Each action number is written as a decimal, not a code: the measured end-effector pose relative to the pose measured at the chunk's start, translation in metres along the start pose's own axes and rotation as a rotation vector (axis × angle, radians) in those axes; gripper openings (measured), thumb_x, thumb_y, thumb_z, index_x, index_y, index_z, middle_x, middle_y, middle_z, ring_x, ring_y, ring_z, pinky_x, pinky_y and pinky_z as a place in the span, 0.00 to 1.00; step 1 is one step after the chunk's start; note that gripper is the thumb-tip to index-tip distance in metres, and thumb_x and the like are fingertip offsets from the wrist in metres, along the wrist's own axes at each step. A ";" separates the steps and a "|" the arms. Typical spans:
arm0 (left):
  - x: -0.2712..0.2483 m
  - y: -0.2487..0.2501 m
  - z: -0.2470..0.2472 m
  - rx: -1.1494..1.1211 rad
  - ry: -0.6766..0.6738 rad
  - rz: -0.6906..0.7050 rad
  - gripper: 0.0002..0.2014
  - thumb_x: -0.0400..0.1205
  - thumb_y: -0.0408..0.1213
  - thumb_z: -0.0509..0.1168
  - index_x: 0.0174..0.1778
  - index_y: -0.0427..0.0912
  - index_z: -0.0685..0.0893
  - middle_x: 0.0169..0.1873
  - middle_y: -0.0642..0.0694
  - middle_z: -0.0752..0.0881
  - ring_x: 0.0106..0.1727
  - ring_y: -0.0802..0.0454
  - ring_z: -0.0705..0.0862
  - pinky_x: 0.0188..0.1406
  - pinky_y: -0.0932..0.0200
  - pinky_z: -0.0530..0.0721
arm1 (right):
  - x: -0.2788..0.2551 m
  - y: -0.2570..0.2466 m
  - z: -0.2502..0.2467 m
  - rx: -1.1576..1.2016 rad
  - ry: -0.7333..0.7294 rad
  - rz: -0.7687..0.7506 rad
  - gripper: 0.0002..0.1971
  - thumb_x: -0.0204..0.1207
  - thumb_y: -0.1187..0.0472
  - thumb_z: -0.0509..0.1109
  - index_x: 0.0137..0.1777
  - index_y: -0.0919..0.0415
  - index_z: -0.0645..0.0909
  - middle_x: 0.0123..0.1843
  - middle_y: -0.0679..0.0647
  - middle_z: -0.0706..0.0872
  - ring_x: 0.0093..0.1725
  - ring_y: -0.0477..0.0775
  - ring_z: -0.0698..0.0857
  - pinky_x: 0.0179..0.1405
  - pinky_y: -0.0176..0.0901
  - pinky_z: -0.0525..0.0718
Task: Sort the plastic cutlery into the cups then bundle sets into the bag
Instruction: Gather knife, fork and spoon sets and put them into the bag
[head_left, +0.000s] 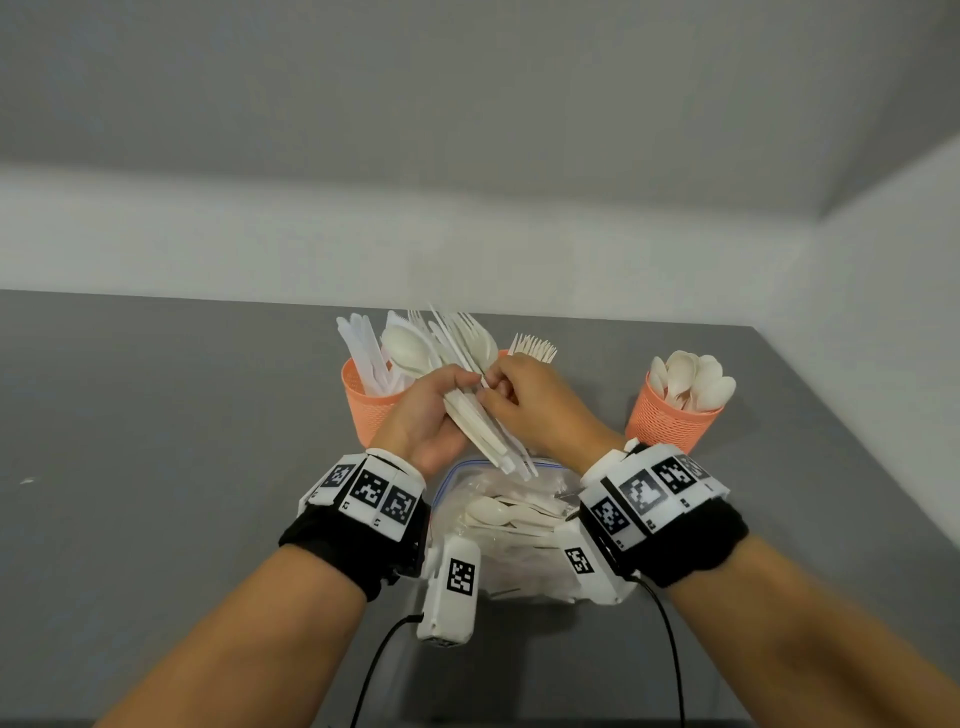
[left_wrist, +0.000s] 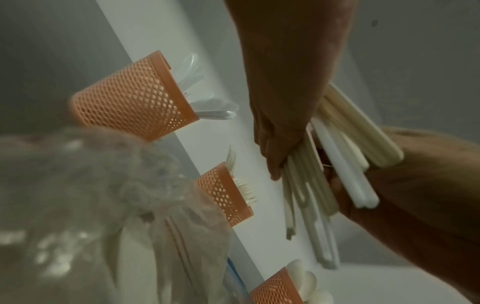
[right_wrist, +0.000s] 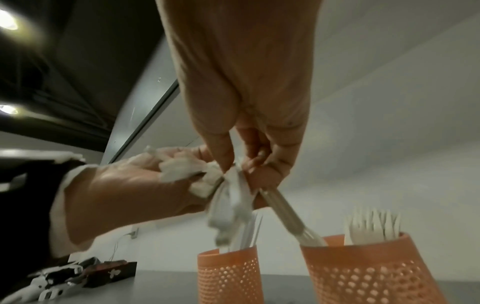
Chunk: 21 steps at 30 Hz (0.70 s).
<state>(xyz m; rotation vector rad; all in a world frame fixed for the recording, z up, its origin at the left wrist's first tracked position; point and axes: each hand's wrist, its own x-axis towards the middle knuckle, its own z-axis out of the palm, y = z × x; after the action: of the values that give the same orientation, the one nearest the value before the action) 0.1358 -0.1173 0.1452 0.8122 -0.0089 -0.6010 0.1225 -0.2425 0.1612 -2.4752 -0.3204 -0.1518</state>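
My left hand (head_left: 441, 400) grips a bundle of white plastic cutlery (head_left: 467, 374) by its handles, with the spoon bowls and fork tines fanned upward. From the right, my right hand (head_left: 501, 389) pinches the same bundle with thumb and fingertips. Both hands hover above a clear zip bag (head_left: 498, 519) that has cutlery inside. Behind them stand three orange mesh cups: knives (head_left: 363, 405), forks (head_left: 532, 347) mostly hidden by my right hand, and spoons (head_left: 670, 421). The left wrist view shows the bundle's handles (left_wrist: 337, 164) between both hands. My right fingers (right_wrist: 223, 158) close on the bundle (right_wrist: 231, 197) in the right wrist view.
The grey table (head_left: 156, 415) ends at a white wall behind the cups and at an edge on the right. A dark box (right_wrist: 111, 271) lies on the table far left in the right wrist view. Cables trail from both wrist devices toward me.
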 end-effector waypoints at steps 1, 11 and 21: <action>-0.001 -0.001 -0.001 0.012 0.006 -0.010 0.16 0.77 0.30 0.50 0.40 0.32 0.85 0.34 0.39 0.87 0.38 0.47 0.87 0.45 0.54 0.85 | 0.000 0.000 0.000 0.000 -0.033 0.022 0.11 0.80 0.61 0.62 0.35 0.58 0.71 0.33 0.48 0.70 0.31 0.45 0.69 0.34 0.39 0.69; -0.001 0.001 -0.003 0.052 0.041 0.031 0.14 0.82 0.26 0.49 0.56 0.31 0.79 0.48 0.36 0.83 0.50 0.44 0.83 0.45 0.52 0.88 | 0.003 0.002 0.007 0.266 -0.005 0.126 0.13 0.83 0.65 0.50 0.51 0.71 0.75 0.39 0.59 0.77 0.38 0.52 0.74 0.41 0.48 0.75; 0.001 0.003 -0.002 0.110 0.092 0.082 0.11 0.82 0.26 0.52 0.52 0.31 0.79 0.40 0.37 0.85 0.43 0.45 0.86 0.46 0.51 0.85 | 0.010 -0.006 0.011 0.377 0.108 0.067 0.13 0.84 0.55 0.55 0.41 0.60 0.74 0.30 0.49 0.75 0.26 0.41 0.76 0.34 0.42 0.77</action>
<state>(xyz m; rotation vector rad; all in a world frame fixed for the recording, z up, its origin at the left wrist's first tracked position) 0.1380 -0.1151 0.1456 0.9411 0.0087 -0.4883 0.1311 -0.2290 0.1581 -2.0935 -0.1980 -0.1786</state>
